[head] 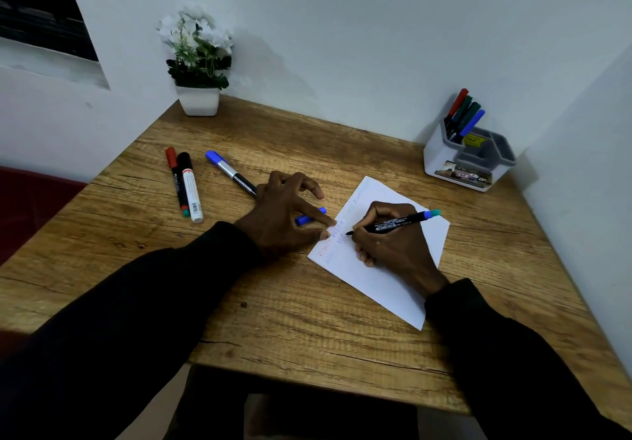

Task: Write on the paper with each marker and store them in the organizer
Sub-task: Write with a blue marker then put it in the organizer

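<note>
White paper (386, 289) askew, black marker (400, 223) tip-down on it, three loose markers (191, 190) leftward, organizer (441, 162) far right.

The table (273, 320) is matt grained wood, the paper (386, 289) smooth, the organizer (434, 162) at two o'clock glossy plastic (pale grey).

Brown wood-grain table (307, 320); white paper (386, 282) bearing red and blue writing. White organizer (441, 162) with grey compartments, holding red-, green- and blue-capped markers (466, 114); white flowers (196, 34) in a white pot (198, 101).

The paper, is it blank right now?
No, the paper carries red and blue handwriting along its left edge, where the right hand holds a marker tip to it.
</note>
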